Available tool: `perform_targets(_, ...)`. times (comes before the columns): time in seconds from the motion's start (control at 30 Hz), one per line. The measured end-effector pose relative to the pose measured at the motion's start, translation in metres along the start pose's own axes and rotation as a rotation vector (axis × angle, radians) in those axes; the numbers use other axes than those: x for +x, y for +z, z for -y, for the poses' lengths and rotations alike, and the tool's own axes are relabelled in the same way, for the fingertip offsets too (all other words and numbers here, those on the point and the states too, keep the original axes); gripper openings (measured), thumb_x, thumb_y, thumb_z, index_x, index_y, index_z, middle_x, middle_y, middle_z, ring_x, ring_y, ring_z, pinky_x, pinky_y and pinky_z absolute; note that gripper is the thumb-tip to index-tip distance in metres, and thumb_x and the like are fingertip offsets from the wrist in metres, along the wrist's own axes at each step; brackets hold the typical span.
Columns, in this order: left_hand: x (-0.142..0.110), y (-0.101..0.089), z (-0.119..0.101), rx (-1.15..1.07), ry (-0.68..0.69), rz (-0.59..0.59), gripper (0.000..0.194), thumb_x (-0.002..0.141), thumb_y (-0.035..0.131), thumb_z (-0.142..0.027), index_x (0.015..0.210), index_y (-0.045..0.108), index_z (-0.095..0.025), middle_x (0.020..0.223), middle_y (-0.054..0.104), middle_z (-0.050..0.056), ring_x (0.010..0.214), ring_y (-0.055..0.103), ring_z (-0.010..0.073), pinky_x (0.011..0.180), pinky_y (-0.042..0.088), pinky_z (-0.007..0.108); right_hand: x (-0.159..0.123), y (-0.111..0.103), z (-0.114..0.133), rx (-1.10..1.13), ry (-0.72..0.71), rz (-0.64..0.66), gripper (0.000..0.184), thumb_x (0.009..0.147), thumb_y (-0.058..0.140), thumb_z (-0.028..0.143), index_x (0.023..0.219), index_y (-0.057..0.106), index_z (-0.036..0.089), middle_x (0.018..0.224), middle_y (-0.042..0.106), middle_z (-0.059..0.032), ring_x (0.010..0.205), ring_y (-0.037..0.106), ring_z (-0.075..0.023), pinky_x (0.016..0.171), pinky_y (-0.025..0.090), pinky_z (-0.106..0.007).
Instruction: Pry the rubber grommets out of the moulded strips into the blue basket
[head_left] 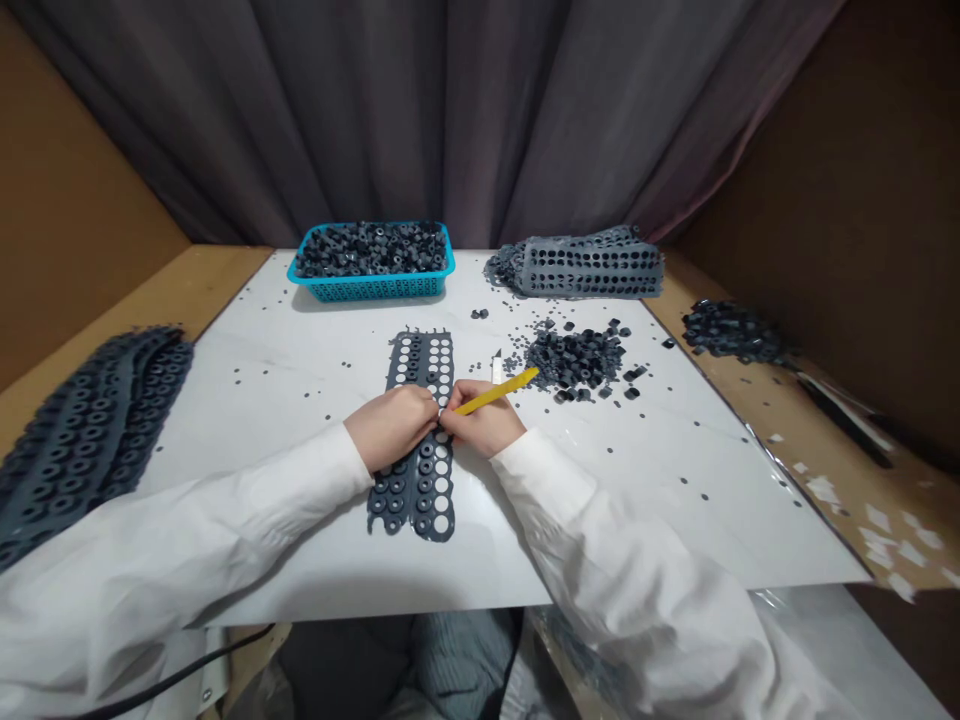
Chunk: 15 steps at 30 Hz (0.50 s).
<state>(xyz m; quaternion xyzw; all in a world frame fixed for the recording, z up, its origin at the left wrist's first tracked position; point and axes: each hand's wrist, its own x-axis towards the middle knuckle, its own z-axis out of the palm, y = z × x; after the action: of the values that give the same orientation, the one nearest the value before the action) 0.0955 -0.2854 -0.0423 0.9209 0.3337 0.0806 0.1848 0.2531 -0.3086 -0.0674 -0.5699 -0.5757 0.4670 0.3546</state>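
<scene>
A dark grey rubber sheet (420, 465) lies lengthwise before me, with rows of round ring-shaped parts still on its left side and open round holes showing white down its right side. My left hand (397, 425) rests over the sheet's middle, fingers curled and pinched; whatever is between the fingertips is hidden. Right beside it, my right hand (484, 420) is closed round a slim yellow stick-like tool (499, 390), its lower end hidden at the fingertips. Just beyond my right hand is a white craft knife (496, 368), blade pointing away, partly hidden by the hand.
A blue basket (375, 290) full of small black rings stands at the back. Stacked perforated sheets (592, 265) lie back right, near a pile of black bits (577, 358). More ringed sheets (97, 430) lie left. Black scraps (731, 330), dark tools (844, 415) and white scraps (877, 530) are at right.
</scene>
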Motion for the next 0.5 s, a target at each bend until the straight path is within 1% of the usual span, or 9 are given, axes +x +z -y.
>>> perform_targets(0.1, -0.002, -0.003, 0.003, -0.166, -0.081, -0.059, 0.015, 0.079, 0.052, -0.02, 0.068, 0.06, -0.016, 0.069, 0.059, 0.005, 0.068, 0.055, 0.0191, 0.067, 0.043, 0.03, 0.0, 0.0, 0.001, -0.017, -0.003, -0.009, 0.014, 0.059, 0.056, 0.013, 0.055, 0.044, 0.019, 0.047, 0.051, 0.0064, 0.042, 0.049, -0.0085, 0.043, 0.035, -0.018)
perform_targets(0.17, -0.007, -0.012, 0.008, -0.296, -0.198, -0.171, 0.015, 0.078, 0.055, -0.027, 0.071, 0.062, -0.016, 0.071, 0.062, 0.005, 0.068, 0.056, 0.0182, 0.067, 0.043, 0.029, -0.001, 0.001, 0.002, -0.035, -0.011, -0.027, 0.014, 0.059, 0.056, 0.012, 0.055, 0.044, 0.019, 0.045, 0.05, 0.0068, 0.042, 0.048, -0.008, 0.043, 0.034, -0.018)
perform_targets(0.23, -0.013, -0.022, 0.014, -0.436, -0.34, -0.333, 0.02, 0.076, 0.058, -0.036, 0.073, 0.063, -0.016, 0.073, 0.064, 0.004, 0.067, 0.055, 0.0169, 0.064, 0.042, 0.027, -0.001, 0.0, 0.002, -0.032, -0.002, -0.033, 0.014, 0.059, 0.055, 0.011, 0.055, 0.044, 0.019, 0.044, 0.05, 0.0071, 0.041, 0.048, -0.008, 0.043, 0.035, -0.018)
perform_targets(0.27, -0.016, -0.027, 0.016, -0.521, -0.407, -0.389, 0.024, 0.074, 0.06, -0.039, 0.074, 0.063, -0.016, 0.071, 0.064, 0.003, 0.064, 0.054, 0.0156, 0.06, 0.041, 0.026, -0.001, 0.0, 0.003, -0.02, 0.01, -0.029, 0.014, 0.059, 0.055, 0.011, 0.055, 0.044, 0.019, 0.044, 0.05, 0.0072, 0.04, 0.049, -0.0082, 0.042, 0.036, -0.018)
perform_targets(0.3, -0.019, -0.03, 0.019, -0.62, -0.465, -0.405, 0.026, 0.072, 0.062, -0.042, 0.073, 0.062, -0.015, 0.068, 0.062, 0.002, 0.06, 0.051, 0.0139, 0.056, 0.039, 0.024, -0.001, -0.001, 0.003, -0.002, 0.023, -0.021, 0.014, 0.059, 0.055, 0.011, 0.055, 0.044, 0.019, 0.043, 0.05, 0.0073, 0.039, 0.05, -0.0084, 0.042, 0.037, -0.018)
perform_targets(0.33, -0.022, -0.032, 0.021, -0.727, -0.513, -0.387, 0.028, 0.07, 0.065, -0.043, 0.072, 0.062, -0.015, 0.065, 0.061, 0.001, 0.055, 0.047, 0.0118, 0.052, 0.036, 0.022, -0.002, -0.001, 0.004, 0.017, 0.035, -0.012, 0.014, 0.059, 0.055, 0.011, 0.055, 0.044, 0.019, 0.043, 0.05, 0.0074, 0.039, 0.05, -0.0087, 0.041, 0.038, -0.018)
perform_targets(0.4, -0.026, -0.03, 0.021, -0.954, -0.585, -0.289, 0.029, 0.066, 0.069, -0.04, 0.071, 0.061, -0.013, 0.062, 0.06, 0.002, 0.049, 0.04, 0.0078, 0.046, 0.03, 0.02, -0.003, -0.002, 0.004, 0.066, 0.054, -0.003, 0.014, 0.059, 0.055, 0.011, 0.056, 0.045, 0.019, 0.043, 0.051, 0.0073, 0.038, 0.051, -0.0094, 0.039, 0.039, -0.018)
perform_targets(0.5, -0.028, -0.02, 0.017, -1.291, -0.642, -0.169, 0.023, 0.067, 0.071, -0.029, 0.073, 0.06, -0.01, 0.07, 0.064, 0.007, 0.047, 0.038, 0.005, 0.044, 0.028, 0.018, -0.007, -0.002, 0.005, 0.135, 0.068, 0.008, 0.014, 0.059, 0.055, 0.011, 0.056, 0.044, 0.019, 0.043, 0.052, 0.007, 0.037, 0.052, -0.0098, 0.037, 0.04, -0.019)
